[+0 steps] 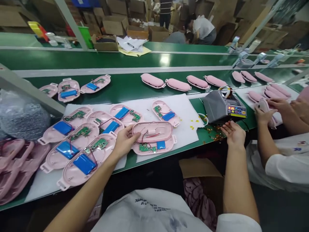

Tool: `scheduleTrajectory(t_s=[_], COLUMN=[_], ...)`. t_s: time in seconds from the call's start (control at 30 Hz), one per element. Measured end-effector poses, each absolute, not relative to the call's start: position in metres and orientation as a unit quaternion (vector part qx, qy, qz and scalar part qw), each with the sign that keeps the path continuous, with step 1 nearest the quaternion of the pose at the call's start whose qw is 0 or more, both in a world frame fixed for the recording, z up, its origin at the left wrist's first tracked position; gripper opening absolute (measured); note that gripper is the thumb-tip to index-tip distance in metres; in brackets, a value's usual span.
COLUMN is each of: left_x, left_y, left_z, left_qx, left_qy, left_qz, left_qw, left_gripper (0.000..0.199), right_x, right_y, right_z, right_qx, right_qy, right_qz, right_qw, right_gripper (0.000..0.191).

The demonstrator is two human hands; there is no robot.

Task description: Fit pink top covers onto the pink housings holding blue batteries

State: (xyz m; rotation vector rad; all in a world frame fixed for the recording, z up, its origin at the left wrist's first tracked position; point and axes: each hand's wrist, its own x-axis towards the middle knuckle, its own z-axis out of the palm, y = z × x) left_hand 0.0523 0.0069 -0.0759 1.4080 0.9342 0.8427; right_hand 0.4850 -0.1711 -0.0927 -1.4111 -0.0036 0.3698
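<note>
My left hand [125, 141] grips the left end of a pink oval shell half [154, 130], tilted up with thin wires inside. Below it lies another pink shell half [145, 151] with a green circuit board [147, 148] and a blue battery pack [161, 145], partly covered by the raised half. Red wires hang between the two. My right hand [233, 132] is palm up at the front lower edge of a grey tape dispenser [217, 106] with a lit display. Its fingers are apart, with nothing visible in them. Small amber tape scraps [214, 132] lie beside it.
Several open shells with blue batteries [64, 127] cover the white foam sheet [185, 112] on the left. Closed pink cases [178, 84] line the green belt behind. A co-worker's hands [264, 112] hold a case at right. Stacked pink shells [16, 167] sit far left.
</note>
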Motion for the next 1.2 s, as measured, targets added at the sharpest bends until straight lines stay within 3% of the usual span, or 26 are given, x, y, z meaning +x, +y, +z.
scheduleTrajectory(t_s=[0.1, 0.2, 0.3, 0.43, 0.57, 0.83, 1.03, 1.2], left_x=[0.052, 0.052, 0.051, 0.050, 0.050, 0.050, 0.050, 0.048], left_y=[0.006, 0.006, 0.007, 0.005, 0.003, 0.002, -0.002, -0.004], left_z=[-0.077, -0.079, -0.082, -0.086, -0.087, -0.095, -0.094, -0.085], left_qx=[0.589, 0.573, 0.558, 0.535, 0.529, 0.548, 0.551, 0.646], left_qy=[0.385, 0.380, 0.367, 0.347, 0.335, 0.314, 0.323, 0.337], left_qz=[0.360, 0.358, 0.360, 0.364, 0.375, 0.388, 0.387, 0.383], left_qw=[0.613, 0.632, 0.651, 0.679, 0.683, 0.671, 0.665, 0.568], left_gripper=[0.045, 0.046, 0.047, 0.043, 0.045, 0.042, 0.041, 0.037], right_x=[0.442, 0.371, 0.298, 0.240, 0.225, 0.215, 0.237, 0.254], right_y=[-0.166, -0.140, -0.096, -0.048, -0.030, -0.028, -0.015, -0.016], right_z=[-0.074, -0.042, -0.013, -0.004, -0.015, -0.025, -0.011, -0.011], right_qx=[-0.654, -0.642, -0.595, -0.545, -0.532, -0.559, -0.647, -0.590], right_qy=[-0.081, -0.340, -0.614, -0.809, -0.843, -0.823, -0.749, -0.785], right_qz=[0.125, 0.153, 0.177, 0.071, -0.026, -0.083, -0.028, 0.118], right_qw=[0.742, 0.670, 0.487, 0.209, 0.078, 0.053, 0.139, 0.147], right_gripper=[0.011, 0.016, 0.015, 0.016, 0.019, 0.017, 0.041, 0.019])
